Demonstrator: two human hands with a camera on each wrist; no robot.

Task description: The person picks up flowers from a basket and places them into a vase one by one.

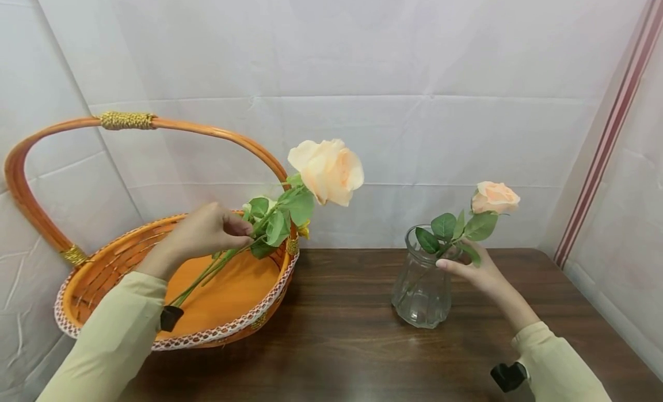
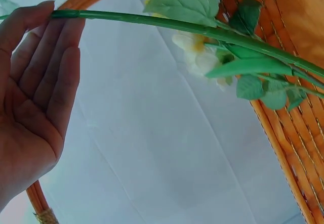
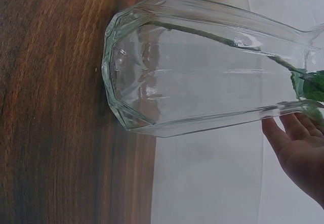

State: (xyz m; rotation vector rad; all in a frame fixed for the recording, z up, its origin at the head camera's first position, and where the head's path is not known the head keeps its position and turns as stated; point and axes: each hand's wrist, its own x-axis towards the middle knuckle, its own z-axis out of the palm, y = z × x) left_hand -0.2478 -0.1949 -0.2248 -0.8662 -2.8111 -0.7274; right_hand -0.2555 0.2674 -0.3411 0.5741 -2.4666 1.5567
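on the wooden table (image 1: 331, 338), the right hand (image 1: 479, 269) grips a glass vase (image 1: 425, 301); well left, the left hand (image 1: 204, 241) pinches the larger rose (image 1: 328, 174), slanted, bloom end vaseward.

The left hand (image 1: 202, 239) pinched, well left of the glass vase (image 1: 423, 301); the right hand (image 1: 480, 270) gripped at its neck.

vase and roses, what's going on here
A person is handling roses with both hands. The left hand pinches the cream rose by its stem, over the basket. The peach rose stands in the vase, its stem down inside the glass, with the right hand holding the vase's neck. More flowers are at the basket.
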